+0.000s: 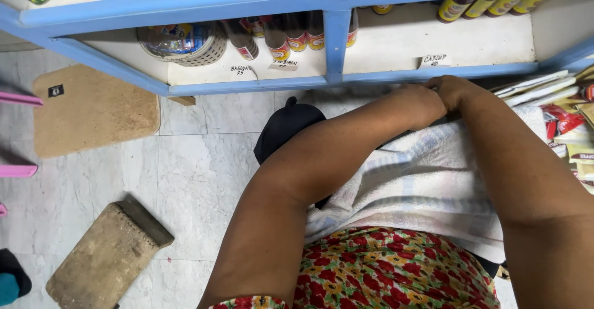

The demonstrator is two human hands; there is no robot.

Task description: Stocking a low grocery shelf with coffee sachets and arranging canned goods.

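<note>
On the left I see a tan mat (93,108) on the tiled floor. My left hand (427,102) and right hand (455,89) meet under the blue shelf (247,86), above a striped towel (427,185). I cannot tell if the fingers grip anything; the work looks unfinished.

At about one o'clock the left hand (416,102) and the right hand (455,89) meet, both pressed on the far edge of a pale striped towel (427,182) just below the blue shelf (337,77). Whether the fingers grip it is hidden. Sauce bottles (288,37) stand at twelve o'clock. A brown mat (93,108) lies at ten o'clock.
</note>
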